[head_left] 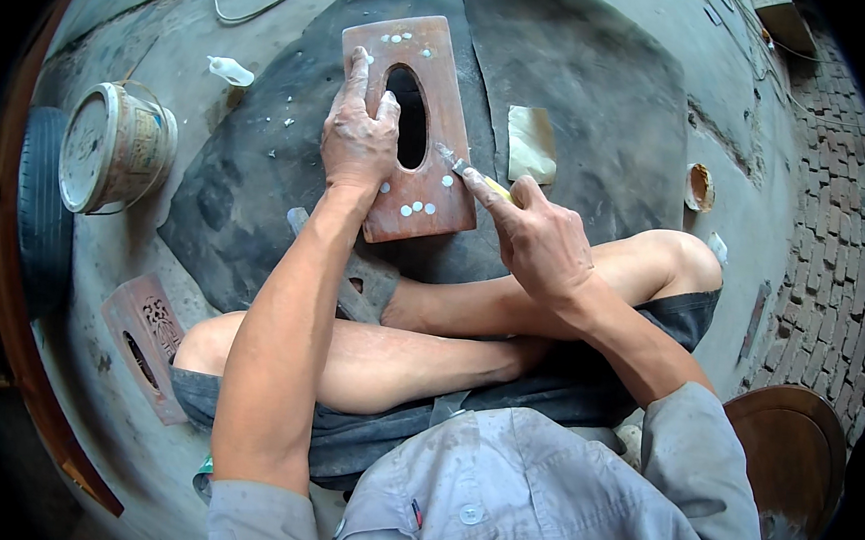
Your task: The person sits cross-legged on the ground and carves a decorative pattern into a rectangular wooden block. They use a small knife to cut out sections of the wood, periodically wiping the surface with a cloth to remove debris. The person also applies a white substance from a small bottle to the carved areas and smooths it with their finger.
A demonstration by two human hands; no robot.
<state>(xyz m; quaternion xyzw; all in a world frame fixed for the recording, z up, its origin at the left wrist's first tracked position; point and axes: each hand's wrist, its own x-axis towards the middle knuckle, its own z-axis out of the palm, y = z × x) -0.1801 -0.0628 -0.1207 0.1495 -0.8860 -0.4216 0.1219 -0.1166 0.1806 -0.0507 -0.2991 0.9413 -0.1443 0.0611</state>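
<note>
A reddish-brown wooden tissue box [448, 111] lies lengthwise in front of me, its oval opening facing up and several pale round dots near both ends. My left hand [359, 149] grips its left side, with one finger stretched along the top and the thumb at the rim of the opening. A small knife with a yellow handle [498, 189] is held in my right hand [548, 240], its blade tip at the wood right of the opening. White dust coats the fingers of my left hand. Its fingers under the box edge are hidden.
A dark sheet [607, 72] covers the floor beneath. Sandpaper [532, 145] lies right of the box. To the left stand a lidded bucket [125, 148], a white squeeze bottle [230, 71], a tyre [43, 213] and a carved box [146, 345]. A small round container [700, 188] sits far right.
</note>
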